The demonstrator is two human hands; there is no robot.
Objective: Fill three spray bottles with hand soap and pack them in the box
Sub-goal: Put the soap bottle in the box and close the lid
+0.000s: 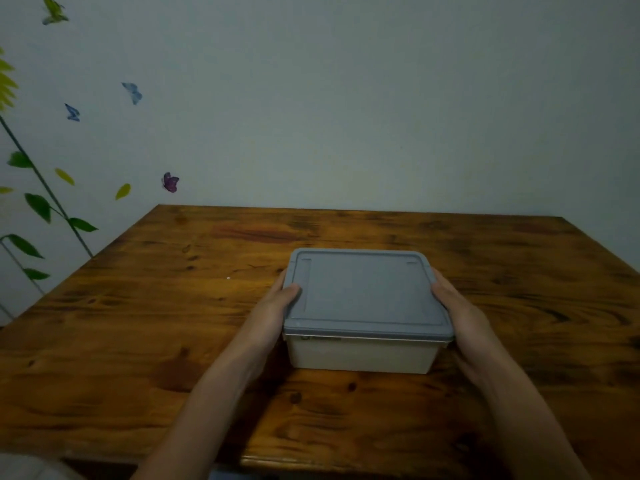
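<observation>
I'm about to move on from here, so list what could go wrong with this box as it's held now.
1. Both the left hand and right hand grip around the gray lid; lifting by it may pop it off the cream box.
2. No spray bottles show on the table; the contents can't be checked through the lid.

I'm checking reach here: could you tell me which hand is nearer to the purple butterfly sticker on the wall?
Left. The left hand grips the box on its left side, below the purple butterfly sticker; the right hand holds the far side.
</observation>
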